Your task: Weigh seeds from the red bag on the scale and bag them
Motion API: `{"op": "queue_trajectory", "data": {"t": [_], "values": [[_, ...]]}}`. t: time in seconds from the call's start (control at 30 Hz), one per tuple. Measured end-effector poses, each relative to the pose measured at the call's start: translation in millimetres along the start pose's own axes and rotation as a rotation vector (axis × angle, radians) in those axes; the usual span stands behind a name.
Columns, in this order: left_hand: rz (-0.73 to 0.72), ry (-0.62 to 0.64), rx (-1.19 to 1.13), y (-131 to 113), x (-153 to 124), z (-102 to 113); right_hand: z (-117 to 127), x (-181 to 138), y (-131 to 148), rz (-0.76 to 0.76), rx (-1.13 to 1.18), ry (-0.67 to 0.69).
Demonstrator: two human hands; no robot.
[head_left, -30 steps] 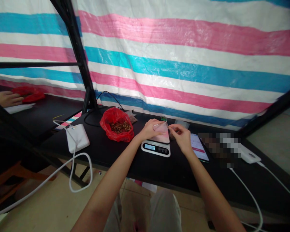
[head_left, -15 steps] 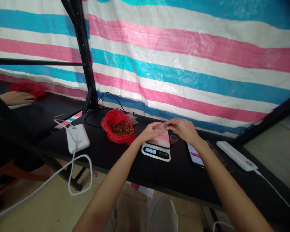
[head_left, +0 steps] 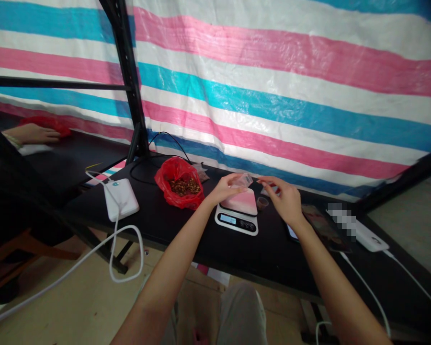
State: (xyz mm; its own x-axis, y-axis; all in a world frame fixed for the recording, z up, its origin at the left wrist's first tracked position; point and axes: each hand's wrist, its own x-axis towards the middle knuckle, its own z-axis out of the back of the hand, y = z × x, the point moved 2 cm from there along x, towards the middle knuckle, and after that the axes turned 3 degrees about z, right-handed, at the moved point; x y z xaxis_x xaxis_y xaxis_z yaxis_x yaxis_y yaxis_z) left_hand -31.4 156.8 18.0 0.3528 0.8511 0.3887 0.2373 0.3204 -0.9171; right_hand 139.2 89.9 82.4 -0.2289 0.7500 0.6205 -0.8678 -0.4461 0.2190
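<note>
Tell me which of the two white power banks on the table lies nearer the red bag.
The left power bank, with its looped white cable, lies beside the red bag. The other power bank sits far right, past the scale.

The left hand pinches a small clear plastic bag just above the kitchen scale, whose plate reflects pink. The right hand hovers just beside it, fingers loose, close to a little round cap on the black table. A red bag of brown bits sits left of the scale, with a white power bank further left.
</note>
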Motion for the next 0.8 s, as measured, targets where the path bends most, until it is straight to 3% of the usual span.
{"op": "queue_trajectory", "data": {"t": [0.13, 0.33, 0.8], "values": [[-0.009, -0.065, -0.08, -2.5, 2.2, 6.1, -11.4, -45.0, -0.4, 0.017, 0.068, 0.036], [0.002, -0.133, -0.155, -7.7, 3.4, 10.2, -22.4, -99.7, 4.5, 0.101, -0.048, 0.098], [0.01, -0.144, -0.131, -6.2, 4.1, 13.1, -28.0, -102.4, 11.8, 0.153, -0.086, 0.24]]}}
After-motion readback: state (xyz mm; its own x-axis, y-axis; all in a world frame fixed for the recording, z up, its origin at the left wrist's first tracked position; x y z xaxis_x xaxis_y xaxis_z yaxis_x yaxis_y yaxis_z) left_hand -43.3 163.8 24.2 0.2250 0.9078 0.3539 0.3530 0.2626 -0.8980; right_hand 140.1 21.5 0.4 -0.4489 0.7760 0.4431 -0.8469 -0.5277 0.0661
